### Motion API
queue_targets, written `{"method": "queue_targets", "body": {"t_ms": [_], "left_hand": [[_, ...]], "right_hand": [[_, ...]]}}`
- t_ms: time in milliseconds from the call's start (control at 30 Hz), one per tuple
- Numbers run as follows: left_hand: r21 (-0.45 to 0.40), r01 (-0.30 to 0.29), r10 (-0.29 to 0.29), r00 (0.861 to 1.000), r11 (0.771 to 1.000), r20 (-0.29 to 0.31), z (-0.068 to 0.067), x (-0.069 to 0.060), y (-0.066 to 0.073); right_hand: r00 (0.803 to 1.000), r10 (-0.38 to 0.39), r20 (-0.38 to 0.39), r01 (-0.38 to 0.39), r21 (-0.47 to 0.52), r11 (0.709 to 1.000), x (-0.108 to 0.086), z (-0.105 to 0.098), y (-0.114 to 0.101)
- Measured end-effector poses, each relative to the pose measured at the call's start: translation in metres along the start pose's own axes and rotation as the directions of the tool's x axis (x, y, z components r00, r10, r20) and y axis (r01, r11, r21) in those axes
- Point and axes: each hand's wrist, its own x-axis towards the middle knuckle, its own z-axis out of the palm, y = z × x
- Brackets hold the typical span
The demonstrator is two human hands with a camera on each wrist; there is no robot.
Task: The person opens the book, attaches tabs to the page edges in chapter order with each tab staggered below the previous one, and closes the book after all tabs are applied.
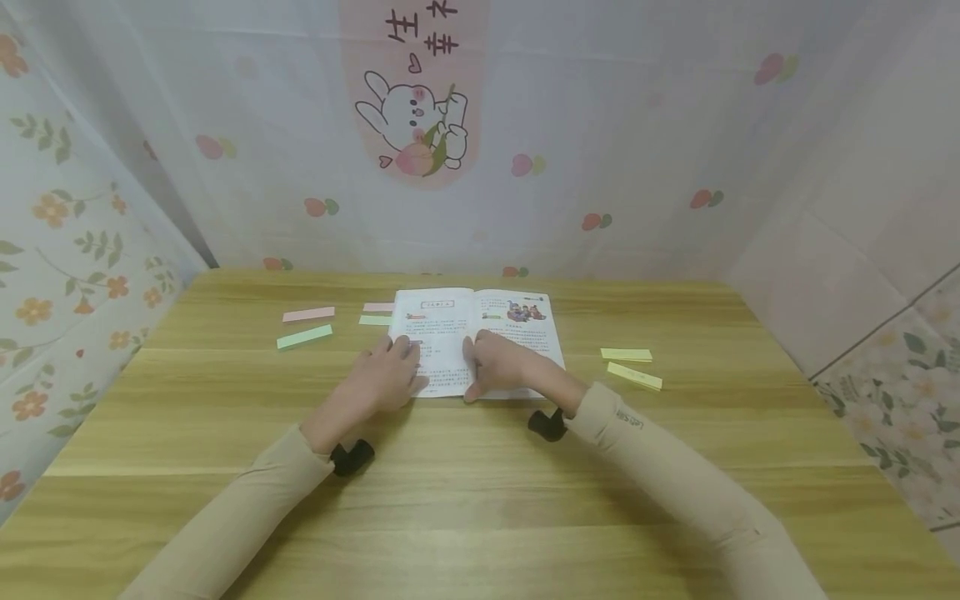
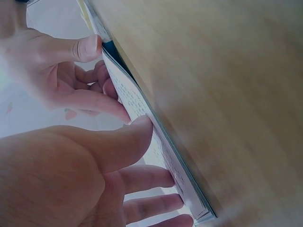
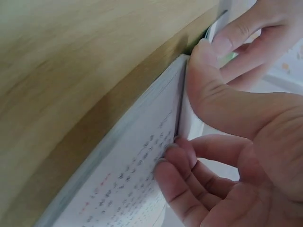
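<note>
An open book with printed text and a small coloured picture lies on the wooden table. My left hand rests on the lower part of its left page, fingers spread. In the left wrist view the thumb of that hand lies at the book's near edge. My right hand presses along the centre fold from the right page's side. In the right wrist view its thumb is at the lower end of the fold, and several fingers bend loosely onto the page. Neither hand visibly lifts a page.
Left of the book lie a pink strip and a green strip. Another pink strip and green strip reach its left edge. Yellow strips lie on the right. A printed curtain hangs behind the table.
</note>
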Motion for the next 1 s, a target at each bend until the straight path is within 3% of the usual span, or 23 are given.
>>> {"method": "queue_targets", "body": {"t_ms": [200,633,1000], "left_hand": [[-0.011,-0.005,0.005,1.0,1.0,-0.005,-0.001,-0.002,-0.001],[-0.046,-0.001,0.001,1.0,0.999,-0.009,-0.003,-0.002,-0.001],[-0.046,-0.007,0.007,1.0,0.999,-0.012,-0.002,-0.002,-0.002]], "right_hand": [[0.999,-0.029,-0.028,0.032,0.096,0.995,-0.002,-0.001,0.006],[0.997,-0.067,-0.029,0.07,0.117,0.991,-0.006,-0.002,0.011],[0.988,-0.119,-0.101,0.132,0.132,0.982,-0.012,0.002,0.018]]}}
